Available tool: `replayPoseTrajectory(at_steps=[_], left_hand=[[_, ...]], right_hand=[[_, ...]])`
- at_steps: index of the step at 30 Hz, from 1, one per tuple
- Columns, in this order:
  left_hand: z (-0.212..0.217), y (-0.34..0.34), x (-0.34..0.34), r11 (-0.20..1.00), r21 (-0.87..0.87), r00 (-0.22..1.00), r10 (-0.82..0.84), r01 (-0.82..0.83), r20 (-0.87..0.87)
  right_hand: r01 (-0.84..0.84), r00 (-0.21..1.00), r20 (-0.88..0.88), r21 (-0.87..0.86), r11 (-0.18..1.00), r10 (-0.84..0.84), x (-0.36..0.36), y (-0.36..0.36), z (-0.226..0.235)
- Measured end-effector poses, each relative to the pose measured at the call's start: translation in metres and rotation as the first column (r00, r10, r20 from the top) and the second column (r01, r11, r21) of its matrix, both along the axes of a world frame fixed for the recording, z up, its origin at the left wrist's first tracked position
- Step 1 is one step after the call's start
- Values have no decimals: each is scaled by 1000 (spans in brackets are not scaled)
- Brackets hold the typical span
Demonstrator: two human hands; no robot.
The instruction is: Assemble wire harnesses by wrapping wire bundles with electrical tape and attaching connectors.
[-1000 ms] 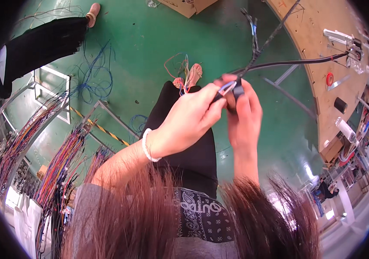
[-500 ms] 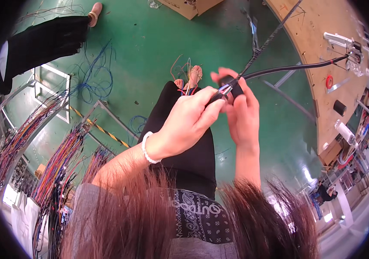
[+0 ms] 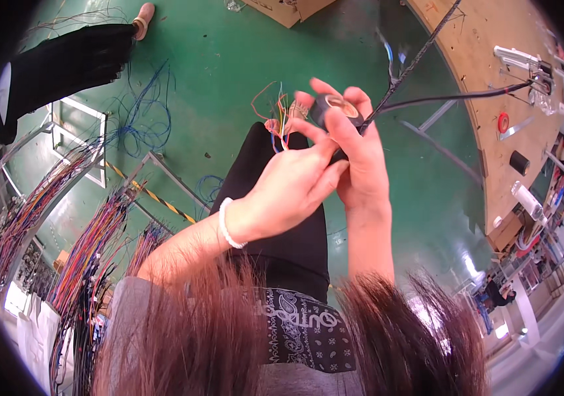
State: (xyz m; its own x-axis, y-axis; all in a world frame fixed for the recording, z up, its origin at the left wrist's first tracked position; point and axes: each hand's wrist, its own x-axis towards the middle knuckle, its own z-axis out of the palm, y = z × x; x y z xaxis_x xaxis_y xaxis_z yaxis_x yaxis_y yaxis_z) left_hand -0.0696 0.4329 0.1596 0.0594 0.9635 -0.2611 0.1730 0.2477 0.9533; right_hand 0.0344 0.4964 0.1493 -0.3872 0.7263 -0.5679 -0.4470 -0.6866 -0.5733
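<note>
My left hand (image 3: 288, 177), with a white bracelet at its wrist, is closed around a wire bundle. The bundle's loose coloured wire ends (image 3: 281, 132) stick out beyond the knuckles. Just to its right, my right hand (image 3: 366, 155) grips a roll of black tape (image 3: 323, 111) between thumb and fingers, its pale core facing up. From between the hands a black-wrapped harness branch (image 3: 417, 59) runs up and right, and a second black cable (image 3: 453, 100) reaches toward the board. The stretch of bundle between the hands is mostly hidden by fingers.
A curved wooden board (image 3: 467, 72) stands at the right, with a clamp-like fixture (image 3: 519, 63), a red tape roll (image 3: 503, 123) and a black roll (image 3: 519, 163) on it. Wire bundles (image 3: 97, 244) hang on racks at the left. Another person's leg (image 3: 71, 72) is at upper left.
My right hand has turned and risen slightly, bringing the tape roll up and left with its core showing. Bare wires seen between the hands are now covered by my fingers.
</note>
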Motion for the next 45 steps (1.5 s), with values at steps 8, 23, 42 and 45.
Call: replayPoseTrajectory(at_steps=[8, 23, 42, 45], left_hand=[[14, 7, -19, 996, -57, 976, -52, 66, 213], [5, 0, -8, 954, 263, 938, -47, 145, -345], [-1, -2, -8, 948, 283, 962, -72, 148, -263], [1, -3, -11, 950, 257, 962, -112, 177, -249]], right_hand=[[-54, 996, -35, 448, 893, 78, 18, 3, -27], [-458, 701, 708, 356, 815, 86, 18, 4, 60], [-488, 800, 536, 324, 810, 268, 48, 0, 93], [-399, 863, 429, 257, 880, 266, 59, 0, 87]])
